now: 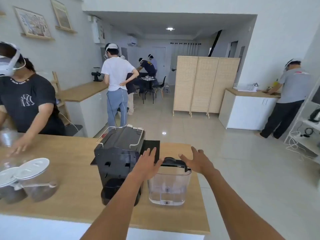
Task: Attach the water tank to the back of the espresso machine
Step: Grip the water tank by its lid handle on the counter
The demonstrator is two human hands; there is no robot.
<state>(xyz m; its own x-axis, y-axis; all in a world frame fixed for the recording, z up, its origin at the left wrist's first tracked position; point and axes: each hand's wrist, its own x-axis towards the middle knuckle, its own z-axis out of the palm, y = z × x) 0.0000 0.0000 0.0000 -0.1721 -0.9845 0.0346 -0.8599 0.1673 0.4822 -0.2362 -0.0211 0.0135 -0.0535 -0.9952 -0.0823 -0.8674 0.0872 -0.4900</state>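
A clear plastic water tank (168,186) with a black lid stands upright on the wooden counter (69,170), just right of the black espresso machine (119,158). The machine's back faces me, with its bare mounting slots showing. My left hand (147,161) hovers with fingers spread over the gap between machine and tank, near the tank's lid. On the tank's right side, above its lid, my right hand (197,161) is open too. Neither hand grips the tank.
Two lidded glass jars (32,182) sit at the counter's left. A person in a black shirt (27,104) leans over the far left of the counter. The counter's right edge (202,187) lies close beside the tank. Other people stand farther back in the room.
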